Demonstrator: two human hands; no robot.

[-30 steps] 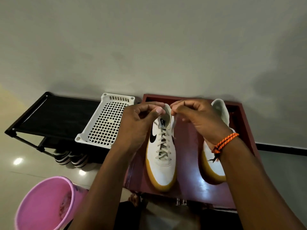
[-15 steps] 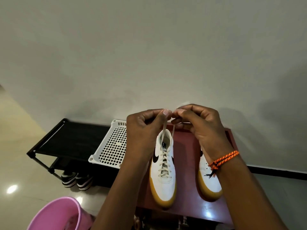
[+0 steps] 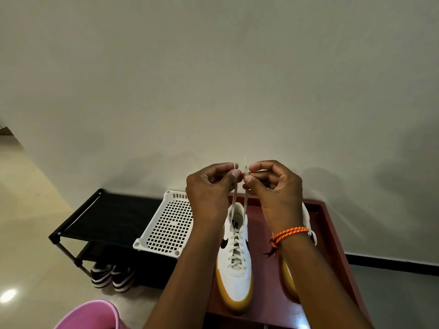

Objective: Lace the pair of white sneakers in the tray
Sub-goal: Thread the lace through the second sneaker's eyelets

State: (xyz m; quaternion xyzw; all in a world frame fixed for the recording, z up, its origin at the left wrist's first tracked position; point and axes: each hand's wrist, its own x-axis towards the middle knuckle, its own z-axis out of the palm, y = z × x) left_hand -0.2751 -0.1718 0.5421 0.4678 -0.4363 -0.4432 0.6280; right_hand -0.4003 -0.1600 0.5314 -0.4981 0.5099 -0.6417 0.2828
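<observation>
In the head view, the left hand (image 3: 209, 186) and right hand (image 3: 273, 184) each pinch one lace end (image 3: 234, 198) in closed fingers, drawn taut above the laced left sneaker (image 3: 235, 271) in the red tray (image 3: 332, 233). Lacing looks complete here; next, probably evening and tying, then the half-hidden second sneaker (image 3: 288, 281).

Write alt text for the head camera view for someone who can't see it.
Two hands pull a white sneaker's lace ends up taut, the left hand pinching one end and the right hand the other. The laced sneaker stands in a dark red tray beside its partly hidden mate; a white perforated basket sits on a black rack to the left.
</observation>
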